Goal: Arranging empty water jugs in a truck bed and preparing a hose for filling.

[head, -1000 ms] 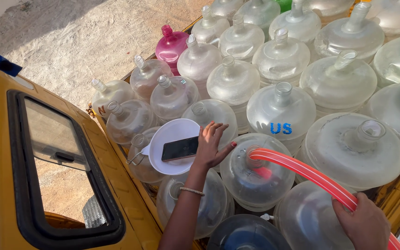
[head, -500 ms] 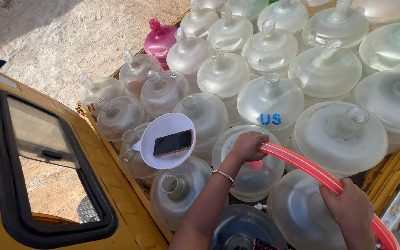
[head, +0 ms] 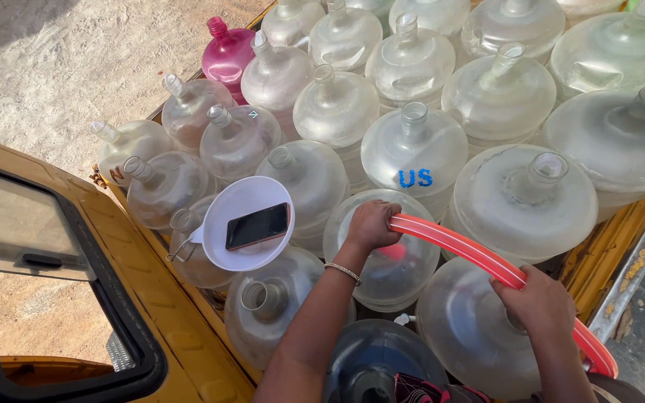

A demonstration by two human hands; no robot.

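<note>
My left hand clamps the red hose end over a jug mouth while my right hand grips it further back, steadying it; phone rests in the funnel near the truck bed's left edge.

White funnel atop clear jugs, black phone lying inside. Pink jug at far row. Yellow vehicle cab left, sandy ground beyond.

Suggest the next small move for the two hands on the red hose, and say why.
Probably guide the hose end straight down into the jug's mouth. The left hand grips the red hose at its end, right over a clear jug, and the right hand holds the hose further back. The end is hidden by the fist, so whether it is already inside cannot be told.
</note>
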